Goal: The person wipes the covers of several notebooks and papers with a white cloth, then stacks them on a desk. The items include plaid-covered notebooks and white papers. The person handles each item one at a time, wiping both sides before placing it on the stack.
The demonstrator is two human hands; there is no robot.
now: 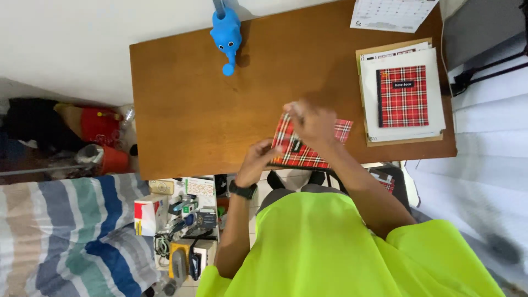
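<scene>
Partly hidden, the plaid notebook [308,154] lies under both hands, seemingly gripped.

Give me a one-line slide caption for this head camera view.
Both hands, left hand and right hand, on a red plaid notebook at the wooden desk edge.

A brown wooden desk [209,110] stands against a pale wall [71,38], lit evenly with soft shadows. To its left, dark clutter and a red container [102,125] sit on the floor. Nearer the camera lies a bed with a blanket [66,231] striped in blue, grey, teal and beige. Beside it, a low shelf [184,220] is crowded with small boxes and cables. On the right, white bedding [478,181] falls in folds
</scene>
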